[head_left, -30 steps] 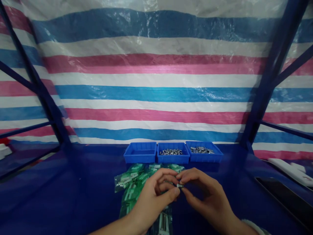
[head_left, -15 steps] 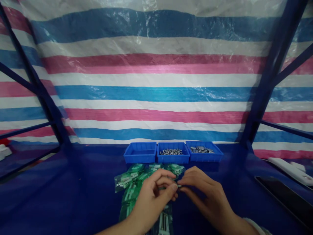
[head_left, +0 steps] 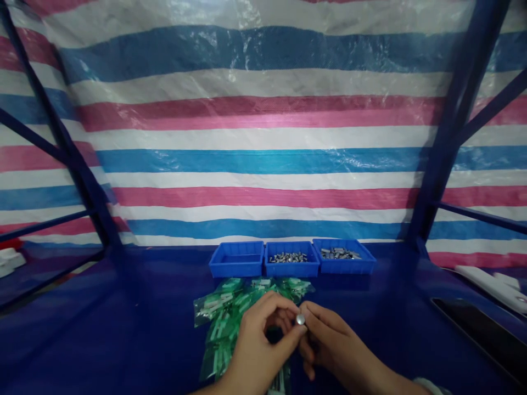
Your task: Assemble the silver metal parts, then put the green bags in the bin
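Observation:
My left hand [head_left: 259, 343] and my right hand [head_left: 335, 351] meet low in the middle of the view, fingertips pinched together on a small silver metal part [head_left: 300, 319]. Under and behind them lies a heap of green-tinted clear plastic bags [head_left: 224, 315] with small parts inside. Beyond the bags stand three blue trays in a row: the left tray [head_left: 236, 259] looks empty, the middle tray [head_left: 291, 259] and the right tray [head_left: 343, 257] hold several small metal pieces.
The bench top is dark blue [head_left: 123, 329], fenced by blue steel posts [head_left: 447, 142] and a striped pink, blue and white tarp [head_left: 263, 137] behind. A black flat object [head_left: 481, 334] and white parts [head_left: 494, 282] lie at the right; white pieces [head_left: 10, 260] sit at far left.
Both hands have sunk lower in view and drawn closer together. The metal part has turned so that its round end now faces the camera between the fingertips.

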